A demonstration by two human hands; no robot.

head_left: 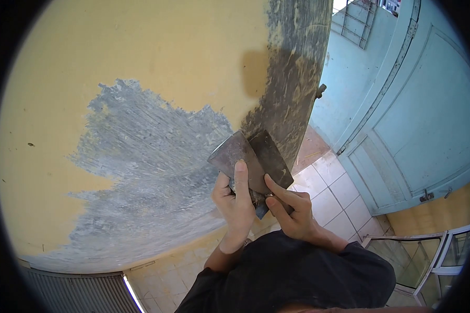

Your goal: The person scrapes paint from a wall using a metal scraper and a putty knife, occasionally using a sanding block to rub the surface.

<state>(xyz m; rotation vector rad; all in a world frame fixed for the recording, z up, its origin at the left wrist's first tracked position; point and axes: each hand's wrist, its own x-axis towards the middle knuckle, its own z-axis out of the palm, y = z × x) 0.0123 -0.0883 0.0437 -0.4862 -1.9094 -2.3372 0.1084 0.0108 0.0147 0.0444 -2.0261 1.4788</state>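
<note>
Held up before the wall, a wide metal putty knife [245,161] is in my left hand [232,206], the thumb laid flat along its blade. My right hand [295,214] is closed on a second, darker putty knife [271,156], with the index finger stretched along its lower edge. The two blades overlap, the left one in front. Their handles are mostly hidden by my fingers. Behind them, the yellow wall [183,47] has a broad scraped grey patch [146,141] and a dark scraped strip [297,68] along its right edge.
On the right stands a light blue door [418,115] with a bolt [426,196]. White tiles [326,203] cover the floor. Glazed frames [418,261] lean at the lower right, and a dark ribbed shutter [78,289] is at the lower left.
</note>
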